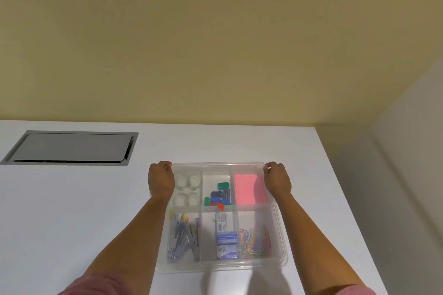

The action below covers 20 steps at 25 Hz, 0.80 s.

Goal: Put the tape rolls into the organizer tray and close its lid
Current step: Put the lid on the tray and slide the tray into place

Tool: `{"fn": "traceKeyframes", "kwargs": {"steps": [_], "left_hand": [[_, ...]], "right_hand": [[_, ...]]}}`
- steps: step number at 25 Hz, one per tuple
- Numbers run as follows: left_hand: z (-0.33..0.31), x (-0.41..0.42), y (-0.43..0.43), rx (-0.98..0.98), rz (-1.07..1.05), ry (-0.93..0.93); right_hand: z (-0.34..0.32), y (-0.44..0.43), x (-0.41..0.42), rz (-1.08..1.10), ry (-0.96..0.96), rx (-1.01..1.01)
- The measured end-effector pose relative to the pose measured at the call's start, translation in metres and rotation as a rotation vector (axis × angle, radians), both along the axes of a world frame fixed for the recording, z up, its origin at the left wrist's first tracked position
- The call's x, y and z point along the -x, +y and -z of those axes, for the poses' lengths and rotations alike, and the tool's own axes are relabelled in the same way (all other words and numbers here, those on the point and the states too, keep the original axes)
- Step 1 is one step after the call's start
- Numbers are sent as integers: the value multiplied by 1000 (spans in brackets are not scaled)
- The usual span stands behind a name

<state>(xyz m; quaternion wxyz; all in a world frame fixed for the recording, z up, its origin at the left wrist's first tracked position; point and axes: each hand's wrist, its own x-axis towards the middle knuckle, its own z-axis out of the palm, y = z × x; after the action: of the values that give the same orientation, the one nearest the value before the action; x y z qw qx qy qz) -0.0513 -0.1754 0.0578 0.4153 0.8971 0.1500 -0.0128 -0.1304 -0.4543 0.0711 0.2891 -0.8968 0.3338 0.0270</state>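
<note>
My organizer tray sits on the white table, and everything else I place from it. My left hand is on its far left corner and my right hand is on its far right corner. The fingers of both hands are curled over the far edge of the clear lid, pinching it at each corner. The lid lies across the tray, and I cannot tell whether it is snapped fully down.

Any writing? The small blue boxes in the tray's near middle compartment carry print and a white label, but it is all too blurred for me to read. No brand I can make out anywhere.

The tape rolls, four clear ones, sit in the far left compartment, just beside my left hand and below the knuckles; my fingers are on the lid, not on the rolls. Next to them, far middle, is a heap of green, blue and red clips. Far right holds a pink notepad, partly under my right wrist. Near left has staplers, near right coloured paper clips.

Beyond the tray to the left, a grey hatch is set into the table.
</note>
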Motion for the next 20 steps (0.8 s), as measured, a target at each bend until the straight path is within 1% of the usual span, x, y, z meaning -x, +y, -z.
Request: {"fn": "traceKeyframes", "kwargs": {"steps": [4, 5, 9, 11, 15, 20], "left_hand": [[1, -2, -3, 45, -32, -40], [1, -3, -4, 70, -53, -30], [4, -8, -7, 171, -139, 8], [5, -8, -8, 194, -170, 16], [9, -10, -9, 220, -197, 24], [14, -11, -9, 270, -201, 28]], "right_hand": [[3, 1, -10, 116, -49, -127], [3, 0, -12, 161, -66, -194], [1, 0, -16, 388, -144, -571], [2, 3, -18, 475, -165, -662], [2, 6, -21, 566, -173, -733], [3, 2, -26, 581, -125, -759]]}}
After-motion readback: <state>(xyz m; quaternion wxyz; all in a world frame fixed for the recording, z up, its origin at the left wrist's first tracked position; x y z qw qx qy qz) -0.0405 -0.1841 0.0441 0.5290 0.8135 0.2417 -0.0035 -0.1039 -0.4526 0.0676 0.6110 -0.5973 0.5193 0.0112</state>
